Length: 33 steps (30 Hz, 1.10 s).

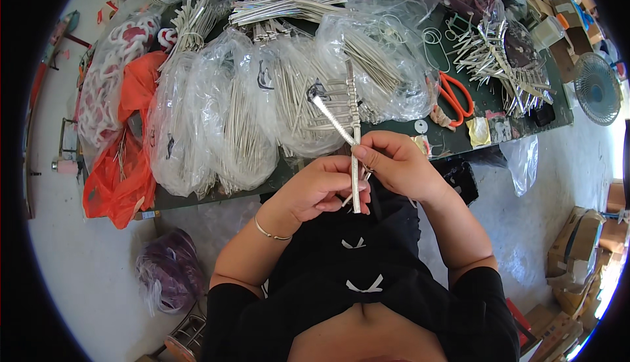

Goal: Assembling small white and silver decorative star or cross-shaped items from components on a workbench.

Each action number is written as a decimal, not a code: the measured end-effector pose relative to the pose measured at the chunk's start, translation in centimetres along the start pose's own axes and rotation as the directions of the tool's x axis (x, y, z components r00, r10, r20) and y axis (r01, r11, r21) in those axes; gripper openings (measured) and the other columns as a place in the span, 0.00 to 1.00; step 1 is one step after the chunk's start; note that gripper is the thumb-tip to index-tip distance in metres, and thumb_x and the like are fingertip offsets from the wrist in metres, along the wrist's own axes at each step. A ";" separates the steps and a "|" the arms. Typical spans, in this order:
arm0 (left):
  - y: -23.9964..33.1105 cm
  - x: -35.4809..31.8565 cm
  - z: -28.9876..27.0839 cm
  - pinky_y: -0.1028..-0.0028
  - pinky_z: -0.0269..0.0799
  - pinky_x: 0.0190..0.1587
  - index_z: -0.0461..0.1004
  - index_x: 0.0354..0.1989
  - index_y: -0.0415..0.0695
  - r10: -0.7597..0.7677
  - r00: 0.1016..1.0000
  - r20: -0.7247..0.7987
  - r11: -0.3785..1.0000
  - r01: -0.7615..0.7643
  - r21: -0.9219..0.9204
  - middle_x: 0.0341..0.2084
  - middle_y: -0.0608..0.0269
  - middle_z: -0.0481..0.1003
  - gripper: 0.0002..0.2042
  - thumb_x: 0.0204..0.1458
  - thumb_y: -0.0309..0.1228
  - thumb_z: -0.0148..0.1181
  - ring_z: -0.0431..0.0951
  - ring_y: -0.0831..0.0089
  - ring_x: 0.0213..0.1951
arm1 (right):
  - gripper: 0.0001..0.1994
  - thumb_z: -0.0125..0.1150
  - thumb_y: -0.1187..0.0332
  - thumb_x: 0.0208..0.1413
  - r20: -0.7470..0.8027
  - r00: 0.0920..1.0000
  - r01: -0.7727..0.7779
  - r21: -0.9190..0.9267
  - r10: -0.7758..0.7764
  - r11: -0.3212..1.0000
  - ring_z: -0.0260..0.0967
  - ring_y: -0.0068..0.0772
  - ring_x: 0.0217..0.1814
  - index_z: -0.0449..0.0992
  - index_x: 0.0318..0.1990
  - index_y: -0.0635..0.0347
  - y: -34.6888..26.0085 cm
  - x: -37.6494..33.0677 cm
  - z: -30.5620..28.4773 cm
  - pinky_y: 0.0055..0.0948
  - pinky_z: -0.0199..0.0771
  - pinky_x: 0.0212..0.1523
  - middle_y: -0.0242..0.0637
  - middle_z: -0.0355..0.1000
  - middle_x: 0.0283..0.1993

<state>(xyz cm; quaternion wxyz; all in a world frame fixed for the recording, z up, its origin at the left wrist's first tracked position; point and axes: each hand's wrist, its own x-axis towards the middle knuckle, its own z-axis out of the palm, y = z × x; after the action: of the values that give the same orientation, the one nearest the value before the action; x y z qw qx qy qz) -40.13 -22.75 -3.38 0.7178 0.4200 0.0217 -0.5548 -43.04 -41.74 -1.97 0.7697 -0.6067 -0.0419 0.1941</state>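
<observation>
Two thin silvery strips cross between my hands, over the near edge of the work table. One long silvery strip (pixel 356 181) stands nearly upright in the picture; a shorter bright strip (pixel 335 121) slants up to the left, with a dark tip. My right hand (pixel 397 162) pinches them at the crossing with thumb and forefinger. Lower down, my left hand (pixel 325 188) has its fingers closed round the long strip's lower part. Short strip ends show below the fingers; how they join is hidden. Just beyond lie clear plastic bags (pixel 305 132) filled with similar strips.
Orange-handled scissors (pixel 456 99) lie right of the bags on the dark green table (pixel 453 140). A loose strip pile (pixel 502 66) is at far right, a red plastic bag (pixel 121 185) at left. A fan (pixel 597 89) and cardboard boxes (pixel 574 247) stand beyond the table.
</observation>
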 end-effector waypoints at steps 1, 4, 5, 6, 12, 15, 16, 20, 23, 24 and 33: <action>0.1 -0.1 0.2 0.86 0.50 0.10 0.71 0.33 0.38 -0.003 1.000 -0.012 0.999 0.004 0.052 0.27 0.52 0.76 0.02 0.55 0.23 0.54 0.81 0.65 0.28 | 0.10 0.52 0.65 0.64 -0.018 1.000 0.003 -0.006 -0.003 1.000 0.48 0.05 0.13 0.72 0.36 0.62 0.0 0.0 0.0 0.13 0.42 0.12 0.20 0.62 0.19; 0.5 -0.3 0.8 0.87 0.52 0.10 0.72 0.35 0.35 0.022 0.997 -0.069 0.992 -0.013 0.129 0.29 0.48 0.77 0.05 0.55 0.25 0.56 0.82 0.63 0.31 | 0.10 0.52 0.65 0.64 -0.053 0.999 0.004 -0.017 -0.005 1.000 0.47 0.06 0.12 0.72 0.35 0.62 0.2 0.1 0.0 0.14 0.42 0.12 0.19 0.62 0.18; 0.6 -0.4 1.0 0.87 0.52 0.10 0.72 0.35 0.35 0.022 0.997 -0.068 0.992 -0.013 0.129 0.29 0.48 0.77 0.05 0.55 0.25 0.56 0.82 0.63 0.31 | 0.10 0.52 0.65 0.64 -0.061 0.998 0.004 -0.020 -0.005 1.000 0.47 0.06 0.12 0.72 0.35 0.62 0.2 0.1 0.0 0.14 0.42 0.12 0.19 0.61 0.17; 0.7 -0.4 1.2 0.88 0.54 0.11 0.73 0.37 0.33 0.030 0.997 -0.075 0.991 -0.019 0.131 0.30 0.46 0.77 0.07 0.55 0.25 0.57 0.82 0.62 0.32 | 0.10 0.52 0.65 0.64 -0.070 0.998 0.003 -0.022 -0.005 1.000 0.47 0.06 0.12 0.72 0.35 0.62 0.2 0.0 -0.1 0.14 0.42 0.11 0.19 0.61 0.17; 0.7 -0.7 0.9 0.89 0.57 0.11 0.74 0.39 0.28 0.043 0.995 -0.085 0.992 -0.032 0.121 0.33 0.42 0.78 0.11 0.55 0.26 0.58 0.82 0.59 0.34 | 0.10 0.53 0.66 0.63 -0.084 0.996 -0.027 -0.052 0.022 0.998 0.48 0.06 0.12 0.72 0.34 0.63 -0.1 0.0 -0.1 0.14 0.43 0.12 0.19 0.61 0.17; 0.9 -1.0 0.9 0.88 0.57 0.11 0.74 0.38 0.27 0.032 0.996 -0.082 0.990 -0.020 0.140 0.33 0.42 0.78 0.10 0.55 0.25 0.58 0.82 0.58 0.33 | 0.10 0.53 0.65 0.63 -0.066 0.998 -0.019 -0.078 0.013 0.997 0.48 0.06 0.13 0.73 0.35 0.63 0.0 -0.1 -0.2 0.14 0.43 0.12 0.19 0.61 0.17; 1.0 -1.1 0.9 0.88 0.58 0.12 0.74 0.38 0.27 0.022 0.996 -0.081 0.985 -0.008 0.170 0.33 0.41 0.78 0.10 0.55 0.25 0.58 0.82 0.57 0.33 | 0.10 0.53 0.65 0.63 -0.055 0.998 -0.025 -0.069 0.021 0.997 0.48 0.06 0.13 0.73 0.35 0.63 0.0 -0.1 -0.3 0.14 0.43 0.12 0.19 0.61 0.17; 1.4 -1.3 0.8 0.88 0.59 0.12 0.74 0.39 0.27 -0.007 0.998 -0.068 0.986 0.019 0.168 0.32 0.42 0.78 0.10 0.55 0.24 0.57 0.82 0.57 0.34 | 0.10 0.54 0.65 0.63 -0.046 0.999 -0.008 -0.086 0.004 0.996 0.48 0.06 0.13 0.73 0.35 0.64 0.3 0.0 -0.1 0.14 0.43 0.12 0.20 0.63 0.18; 1.0 -1.0 0.8 0.88 0.62 0.15 0.73 0.41 0.28 0.032 0.997 -0.074 0.984 -0.019 0.177 0.33 0.43 0.78 0.11 0.54 0.24 0.57 0.82 0.59 0.34 | 0.10 0.53 0.65 0.63 -0.072 0.996 0.054 -0.050 -0.057 0.997 0.51 0.07 0.14 0.73 0.36 0.63 1.3 0.2 0.3 0.13 0.45 0.13 0.21 0.65 0.20; 0.8 -0.9 0.8 0.86 0.66 0.21 0.74 0.42 0.31 0.056 0.996 -0.068 0.983 -0.043 0.177 0.33 0.48 0.78 0.10 0.55 0.24 0.57 0.81 0.66 0.34 | 0.10 0.53 0.65 0.63 -0.074 0.995 0.056 -0.051 -0.059 0.997 0.51 0.07 0.14 0.73 0.36 0.63 1.1 0.0 0.3 0.13 0.45 0.13 0.21 0.65 0.20; -0.3 -1.7 0.9 0.83 0.69 0.34 0.70 0.47 0.37 0.306 0.946 -0.107 0.896 -0.248 0.369 0.31 0.61 0.77 0.09 0.58 0.23 0.52 0.75 0.81 0.32 | 0.10 0.62 0.78 0.53 -0.090 0.990 -0.107 0.066 0.113 0.992 0.68 0.15 0.26 0.69 0.41 0.65 0.3 -2.4 -0.6 0.15 0.70 0.24 0.32 0.71 0.31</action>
<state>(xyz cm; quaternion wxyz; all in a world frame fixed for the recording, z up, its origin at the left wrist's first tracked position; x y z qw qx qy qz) -41.45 -21.96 -2.15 0.6990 0.5837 -0.0795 -0.4054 -45.15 -43.11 -2.05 0.7771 -0.5927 0.0336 0.2090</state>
